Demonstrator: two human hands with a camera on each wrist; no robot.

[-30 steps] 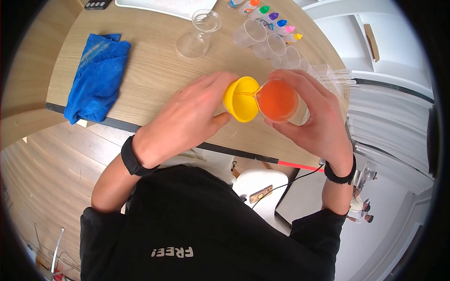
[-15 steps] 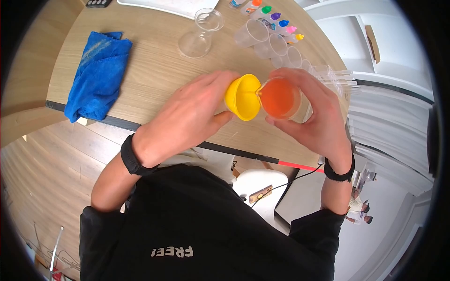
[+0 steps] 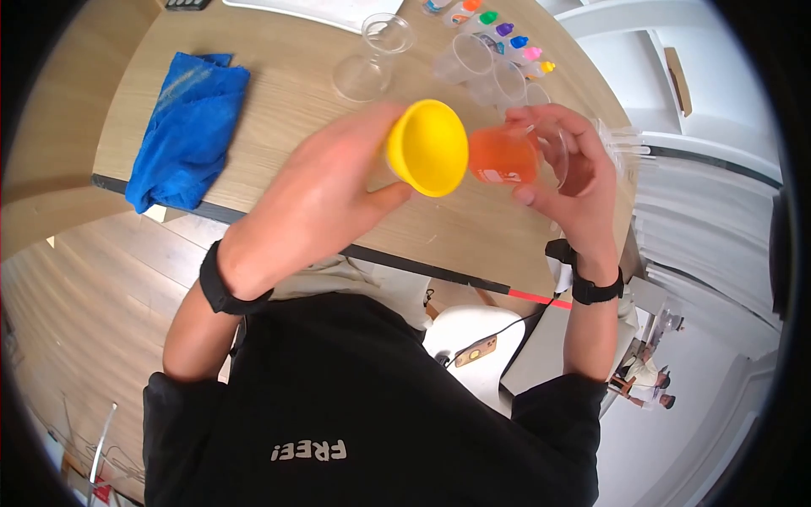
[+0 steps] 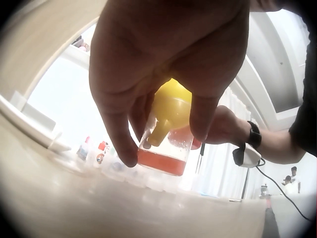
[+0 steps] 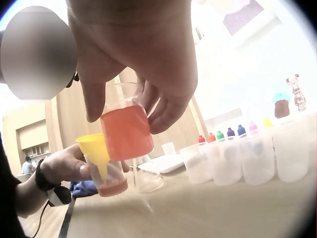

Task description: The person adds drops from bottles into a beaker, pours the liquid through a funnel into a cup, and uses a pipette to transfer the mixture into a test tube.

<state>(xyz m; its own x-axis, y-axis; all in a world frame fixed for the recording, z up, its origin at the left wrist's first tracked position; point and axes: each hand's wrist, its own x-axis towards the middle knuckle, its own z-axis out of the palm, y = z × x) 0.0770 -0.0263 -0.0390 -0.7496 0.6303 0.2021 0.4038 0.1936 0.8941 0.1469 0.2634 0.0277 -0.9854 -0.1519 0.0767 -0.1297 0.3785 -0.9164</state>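
My left hand [image 3: 325, 173] grips a clear plastic cup [image 5: 113, 187] with a yellow funnel [image 3: 432, 148] set in its mouth. A shallow layer of orange liquid [image 4: 161, 162] lies in this cup below the funnel's spout. My right hand [image 3: 583, 173] holds a clear beaker [image 5: 128, 131] of orange liquid between thumb and fingers, just right of the funnel. In the right wrist view the beaker hangs slightly tilted, its base beside the funnel's rim. White print shows on its side in the head view.
Beyond the hands stand a clear hourglass-shaped vessel [image 3: 372, 68], several translucent cups [image 3: 466, 59] and a row of small bottles with coloured caps [image 3: 504, 29]. A blue towel [image 3: 190, 131] lies at left, a white tray [image 3: 338, 13] at the back. Clear pipettes [image 3: 629, 139] lie at right.
The thin stream from the beaker into the funnel is gone. The beaker has turned, showing its side, and its lip has left the funnel's rim. My left hand moved slightly up and left.
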